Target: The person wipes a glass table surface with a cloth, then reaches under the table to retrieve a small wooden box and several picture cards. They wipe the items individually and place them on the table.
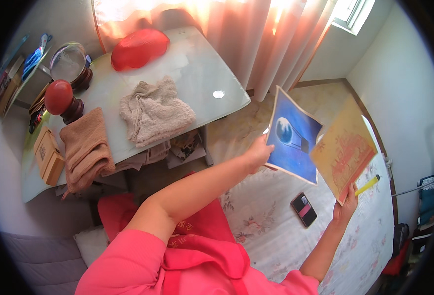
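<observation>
My left hand grips the lower left edge of a blue painted sheet. The sheet is slightly curled and pale-bordered, with a round blue-and-white shape and dark lines on it. To the right, my right hand pinches the bottom corner of a tan sheet printed with a red picture. From beside those fingers sticks out a yellow rod-like object with a dark tip; whether I hold it or it lies behind is unclear. The sheets' edges meet or overlap in view, above a floral bedspread.
A phone lies on the bedspread. The glass-topped desk at left carries a beige towel, a brown towel, a wooden box, a red ball on a stand, a clear disc and a red heart-shaped object.
</observation>
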`<state>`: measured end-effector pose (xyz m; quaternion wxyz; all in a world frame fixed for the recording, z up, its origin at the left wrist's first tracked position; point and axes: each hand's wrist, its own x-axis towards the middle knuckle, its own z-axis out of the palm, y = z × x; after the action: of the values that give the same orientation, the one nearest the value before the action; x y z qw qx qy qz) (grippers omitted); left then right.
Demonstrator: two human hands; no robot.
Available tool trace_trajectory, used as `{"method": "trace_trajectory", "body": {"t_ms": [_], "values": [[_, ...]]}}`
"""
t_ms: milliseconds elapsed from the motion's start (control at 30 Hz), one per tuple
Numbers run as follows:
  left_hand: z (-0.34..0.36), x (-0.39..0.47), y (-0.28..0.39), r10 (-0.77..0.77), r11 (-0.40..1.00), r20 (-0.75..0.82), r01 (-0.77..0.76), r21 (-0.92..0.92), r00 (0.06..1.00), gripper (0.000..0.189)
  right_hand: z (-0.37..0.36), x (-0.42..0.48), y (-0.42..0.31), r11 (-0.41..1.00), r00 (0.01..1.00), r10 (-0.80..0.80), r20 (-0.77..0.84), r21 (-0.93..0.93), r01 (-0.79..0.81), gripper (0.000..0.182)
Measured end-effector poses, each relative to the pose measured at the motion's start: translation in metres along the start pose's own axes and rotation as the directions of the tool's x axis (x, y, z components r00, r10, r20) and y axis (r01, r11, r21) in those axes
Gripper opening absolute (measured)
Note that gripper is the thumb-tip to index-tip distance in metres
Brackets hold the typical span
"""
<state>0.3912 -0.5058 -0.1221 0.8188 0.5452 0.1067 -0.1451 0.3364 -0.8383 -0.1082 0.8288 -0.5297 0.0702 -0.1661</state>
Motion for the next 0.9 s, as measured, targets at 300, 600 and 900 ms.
{"method": "trace_trajectory", "body": {"t_ms": [300, 600, 900], "values": [[-0.014, -0.083, 0.054, 0.232, 0.936, 0.22, -0.156, -0.315, 0.947, 0.037, 0.067, 0.008, -0.038, 0.924, 0.969, -0.095, 0.227, -0.343, 0.171, 0.024], [-0.071, -0.166, 0.14, 0.381, 0.875, -0.023, -0.369, -0.313, 0.924, 0.046, 0.206, 0.003, -0.045, 0.981, 0.798, 0.171, 0.578, -0.173, -0.085, 0.034], [-0.144, -0.206, 0.175, 0.483, 0.836, -0.144, -0.504, -0.216, 0.863, 0.042, 0.312, -0.002, 0.011, 0.985, 0.671, 0.164, 0.723, -0.079, -0.156, 0.028]]}}
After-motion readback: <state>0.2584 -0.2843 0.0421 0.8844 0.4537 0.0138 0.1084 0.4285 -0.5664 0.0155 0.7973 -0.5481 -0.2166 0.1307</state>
